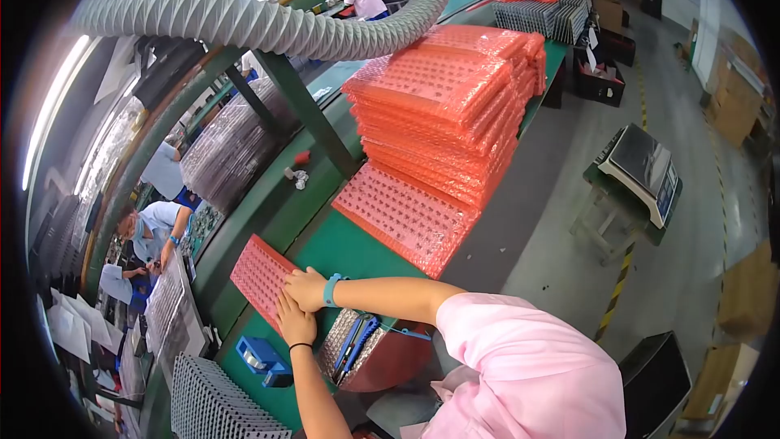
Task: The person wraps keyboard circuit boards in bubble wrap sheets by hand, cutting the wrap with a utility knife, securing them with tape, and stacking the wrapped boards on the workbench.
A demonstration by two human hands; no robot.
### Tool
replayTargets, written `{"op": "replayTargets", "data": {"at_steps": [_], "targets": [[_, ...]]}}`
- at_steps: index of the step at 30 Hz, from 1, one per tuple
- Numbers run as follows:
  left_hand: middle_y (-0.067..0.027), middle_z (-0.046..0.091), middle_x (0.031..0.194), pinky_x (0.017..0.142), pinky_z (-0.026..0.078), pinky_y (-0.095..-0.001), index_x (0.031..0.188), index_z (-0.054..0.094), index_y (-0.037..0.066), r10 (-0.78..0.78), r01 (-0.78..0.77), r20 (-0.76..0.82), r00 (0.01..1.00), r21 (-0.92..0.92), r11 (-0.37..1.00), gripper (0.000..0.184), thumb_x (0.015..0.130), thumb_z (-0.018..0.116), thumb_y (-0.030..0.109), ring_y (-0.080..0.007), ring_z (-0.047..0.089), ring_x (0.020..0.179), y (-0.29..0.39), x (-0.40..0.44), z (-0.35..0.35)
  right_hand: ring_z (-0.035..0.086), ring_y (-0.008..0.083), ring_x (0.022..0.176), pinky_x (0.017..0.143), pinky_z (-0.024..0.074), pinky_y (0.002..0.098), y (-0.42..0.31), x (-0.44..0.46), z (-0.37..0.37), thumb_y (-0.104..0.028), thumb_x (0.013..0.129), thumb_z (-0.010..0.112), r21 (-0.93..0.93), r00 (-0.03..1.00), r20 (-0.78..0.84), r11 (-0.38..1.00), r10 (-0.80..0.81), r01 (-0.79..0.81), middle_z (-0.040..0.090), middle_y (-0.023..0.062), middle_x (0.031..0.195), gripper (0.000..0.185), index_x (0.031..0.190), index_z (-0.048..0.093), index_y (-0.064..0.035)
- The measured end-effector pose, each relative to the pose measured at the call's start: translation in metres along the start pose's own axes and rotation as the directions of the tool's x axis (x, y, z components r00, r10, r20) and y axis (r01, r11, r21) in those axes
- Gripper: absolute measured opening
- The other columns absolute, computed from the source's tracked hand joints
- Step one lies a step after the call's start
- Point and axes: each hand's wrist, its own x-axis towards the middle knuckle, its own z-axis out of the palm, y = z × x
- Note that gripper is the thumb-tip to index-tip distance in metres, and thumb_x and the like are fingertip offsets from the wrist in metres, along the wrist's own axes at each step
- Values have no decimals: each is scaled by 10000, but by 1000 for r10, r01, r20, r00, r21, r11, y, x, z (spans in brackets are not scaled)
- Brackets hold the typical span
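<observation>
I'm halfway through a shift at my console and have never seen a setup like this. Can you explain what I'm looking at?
There is no machine arm here: a person works with two bare hands. The single picture comes from a camera worn on their head, looking forward and down; its wide lens bends the edges.

The left hand, with a black wristband, and the right hand, with a blue one, lie close together on a small red bubble-wrap piece. I can't tell whether the fingers grip it.

It lies on a green work surface. Also there are a tall stack of red bubble-wrap packs, a blue desk item and grey ridged pieces. A grey hose hangs overhead.
</observation>
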Motion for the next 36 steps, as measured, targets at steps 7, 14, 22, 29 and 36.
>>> {"op": "replayTargets", "data": {"at_steps": [7,14,22,29,36], "targets": [[-168,259,1599,1145,243,-565,1538,261,48,-52,53,40,998,-31,998,750,930,420,458,-365,236,1473,-6,10,9,516,315,964,771,409,462,-3,-2,12,-186,798,599,-29,985,-170,999,-33,28,570,107,1079,150,926,628,-112],[-140,295,1588,1132,253,-573,1530,293,66,-54,54,-79,995,3,999,802,877,458,500,-322,296,1452,0,14,10,552,338,936,747,472,473,15,5,19,-162,782,574,42,976,-219,999,-8,18,603,90,1094,192,940,675,-119],[-132,333,1569,1148,215,-572,1514,347,97,-79,67,-120,990,-99,993,775,893,438,553,-305,301,1447,-1,17,5,529,280,924,865,455,340,42,13,32,10,788,516,439,964,-264,886,-34,152,630,64,1051,261,903,731,-82],[-93,316,1586,1163,182,-569,1514,359,132,-114,104,-83,990,-113,988,721,929,404,550,-293,296,1453,0,27,1,514,253,921,857,447,323,37,14,30,56,810,487,454,957,-290,877,-20,156,622,55,1023,280,893,722,-72],[-102,347,1568,1162,182,-572,1501,380,126,-114,94,-169,979,-118,989,702,936,415,541,-294,316,1441,-3,28,5,506,269,895,848,452,333,33,14,29,79,788,507,415,956,-291,896,-32,156,611,63,987,273,882,706,-82]]}}
